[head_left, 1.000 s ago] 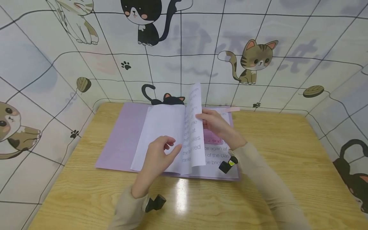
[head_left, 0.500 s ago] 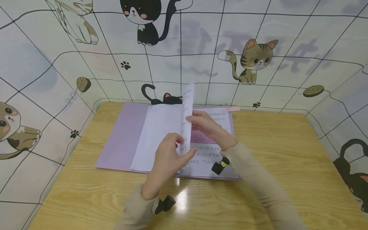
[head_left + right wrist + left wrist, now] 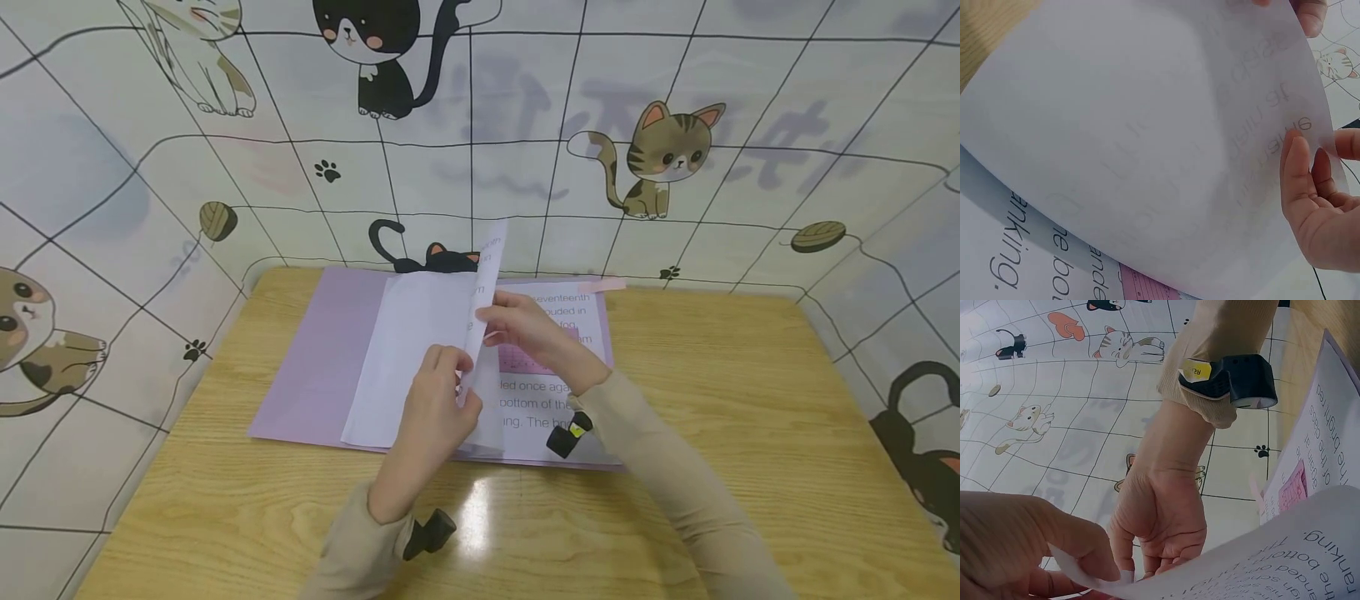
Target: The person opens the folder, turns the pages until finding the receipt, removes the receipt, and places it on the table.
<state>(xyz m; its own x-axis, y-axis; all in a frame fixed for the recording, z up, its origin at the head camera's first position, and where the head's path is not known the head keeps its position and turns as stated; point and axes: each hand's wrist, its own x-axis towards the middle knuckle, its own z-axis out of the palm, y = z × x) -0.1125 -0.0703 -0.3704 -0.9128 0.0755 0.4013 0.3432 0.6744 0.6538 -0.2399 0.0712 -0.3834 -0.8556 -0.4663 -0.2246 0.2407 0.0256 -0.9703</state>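
Note:
A booklet with a purple cover [image 3: 318, 358] lies spread on the table. One printed page [image 3: 489, 262] stands up from its middle, curling leftward. My right hand [image 3: 528, 332] pinches this page's edge about halfway up, thumb on one side and fingers on the other. Lower on the same edge, my left hand [image 3: 435, 400] grips it too; in the left wrist view its thumb [image 3: 1094, 550] presses on the paper. The right wrist view shows the page's pale back with print showing through. Under it lie a blank left page [image 3: 412, 333] and a printed right page [image 3: 555, 392].
A pink grid-patterned patch [image 3: 517, 358] sits on the right page, partly behind my right hand. A pink strip [image 3: 602, 284] sticks out at the booklet's top right corner. The wooden table [image 3: 712, 375] meets a wall covering [image 3: 525, 100] printed with cats.
The page has swung left, with my right hand moving left along with it. My left hand has come up rightward to the page, and its thumb has closed on the edge.

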